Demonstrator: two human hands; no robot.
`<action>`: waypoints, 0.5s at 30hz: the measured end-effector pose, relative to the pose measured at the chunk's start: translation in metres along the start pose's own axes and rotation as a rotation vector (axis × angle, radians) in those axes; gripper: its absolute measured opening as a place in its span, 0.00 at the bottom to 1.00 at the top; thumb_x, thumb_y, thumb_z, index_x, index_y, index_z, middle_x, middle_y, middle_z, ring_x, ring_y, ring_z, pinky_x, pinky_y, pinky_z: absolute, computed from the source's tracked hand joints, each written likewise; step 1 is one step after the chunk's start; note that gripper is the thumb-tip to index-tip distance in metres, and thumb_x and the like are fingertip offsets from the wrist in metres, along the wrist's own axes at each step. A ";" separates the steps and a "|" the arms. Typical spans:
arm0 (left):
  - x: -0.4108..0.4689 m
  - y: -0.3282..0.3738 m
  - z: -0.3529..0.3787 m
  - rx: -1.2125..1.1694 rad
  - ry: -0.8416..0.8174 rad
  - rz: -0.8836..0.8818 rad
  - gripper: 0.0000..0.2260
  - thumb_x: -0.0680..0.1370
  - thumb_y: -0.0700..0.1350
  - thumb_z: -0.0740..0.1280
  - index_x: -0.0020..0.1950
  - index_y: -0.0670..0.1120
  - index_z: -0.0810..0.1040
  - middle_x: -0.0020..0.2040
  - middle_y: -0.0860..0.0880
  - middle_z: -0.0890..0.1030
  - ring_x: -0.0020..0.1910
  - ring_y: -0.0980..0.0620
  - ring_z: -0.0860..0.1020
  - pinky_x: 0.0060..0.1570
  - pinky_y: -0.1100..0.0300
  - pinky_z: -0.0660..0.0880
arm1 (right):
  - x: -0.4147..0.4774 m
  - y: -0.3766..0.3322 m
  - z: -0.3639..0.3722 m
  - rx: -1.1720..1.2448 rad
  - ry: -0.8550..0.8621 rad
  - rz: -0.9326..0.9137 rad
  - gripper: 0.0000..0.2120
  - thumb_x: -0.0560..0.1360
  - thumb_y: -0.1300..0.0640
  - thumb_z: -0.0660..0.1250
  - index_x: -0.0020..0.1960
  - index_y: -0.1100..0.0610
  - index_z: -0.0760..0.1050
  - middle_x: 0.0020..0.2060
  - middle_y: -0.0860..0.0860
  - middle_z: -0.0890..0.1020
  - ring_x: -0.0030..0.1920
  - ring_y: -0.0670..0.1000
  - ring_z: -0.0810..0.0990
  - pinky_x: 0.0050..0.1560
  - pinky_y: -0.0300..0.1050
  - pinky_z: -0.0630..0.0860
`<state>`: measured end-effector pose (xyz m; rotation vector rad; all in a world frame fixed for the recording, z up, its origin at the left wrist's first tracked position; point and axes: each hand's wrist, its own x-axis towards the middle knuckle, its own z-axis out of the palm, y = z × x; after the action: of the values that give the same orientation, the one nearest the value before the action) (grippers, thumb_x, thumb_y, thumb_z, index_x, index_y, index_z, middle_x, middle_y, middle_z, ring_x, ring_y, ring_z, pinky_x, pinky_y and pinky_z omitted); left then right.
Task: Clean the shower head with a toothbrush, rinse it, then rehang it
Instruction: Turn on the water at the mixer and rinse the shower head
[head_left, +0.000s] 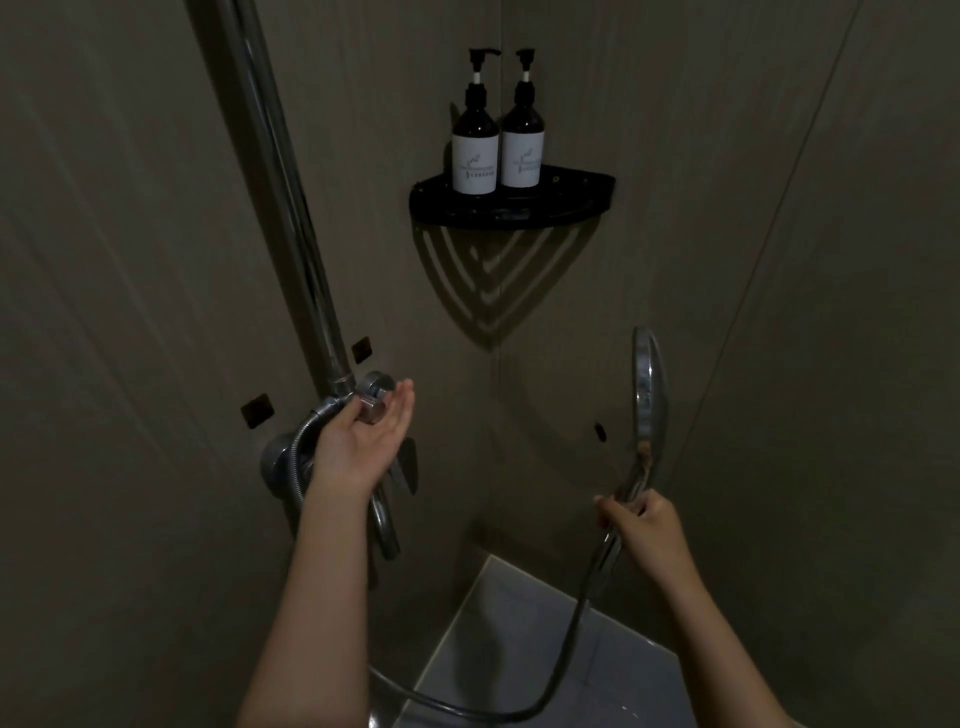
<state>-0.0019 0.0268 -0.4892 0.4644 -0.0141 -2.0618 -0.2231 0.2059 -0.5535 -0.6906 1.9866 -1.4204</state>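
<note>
My right hand (641, 527) grips the handle of the chrome shower head (648, 384), which stands upright with its round face turned edge-on to me. Its metal hose (563, 642) loops down and left below my arms. My left hand (363, 441) is palm-up at the chrome knob (371, 408) of the shower valve, thumb and fingers around it. No toothbrush is in sight.
A chrome riser pipe (291, 202) runs up the left wall from the valve. A black corner shelf (511, 200) holds two dark pump bottles (475, 140). A chrome lever (384, 525) hangs below the valve. Grey floor tiles (519, 623) lie below.
</note>
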 end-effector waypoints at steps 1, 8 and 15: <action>0.001 0.001 -0.003 -0.035 -0.032 -0.008 0.14 0.81 0.42 0.56 0.57 0.32 0.70 0.54 0.32 0.77 0.55 0.37 0.76 0.58 0.48 0.73 | 0.000 0.000 0.001 0.008 0.001 0.001 0.12 0.73 0.59 0.69 0.36 0.56 0.68 0.32 0.54 0.78 0.32 0.50 0.74 0.33 0.43 0.67; 0.010 0.002 -0.012 -0.024 -0.103 -0.040 0.12 0.81 0.43 0.57 0.58 0.36 0.70 0.59 0.35 0.75 0.59 0.39 0.75 0.56 0.47 0.72 | -0.001 0.000 0.006 0.026 -0.021 0.018 0.08 0.74 0.58 0.69 0.39 0.58 0.71 0.37 0.57 0.79 0.35 0.51 0.76 0.37 0.44 0.71; 0.011 0.003 -0.019 0.050 -0.158 0.001 0.12 0.72 0.37 0.63 0.54 0.37 0.72 0.53 0.38 0.78 0.57 0.43 0.77 0.49 0.51 0.75 | 0.000 0.000 0.011 0.018 -0.008 0.028 0.07 0.73 0.58 0.69 0.43 0.61 0.74 0.39 0.60 0.80 0.38 0.54 0.77 0.41 0.49 0.73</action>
<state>0.0018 0.0194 -0.5102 0.3313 -0.1602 -2.0960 -0.2146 0.1988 -0.5564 -0.6574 1.9677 -1.4147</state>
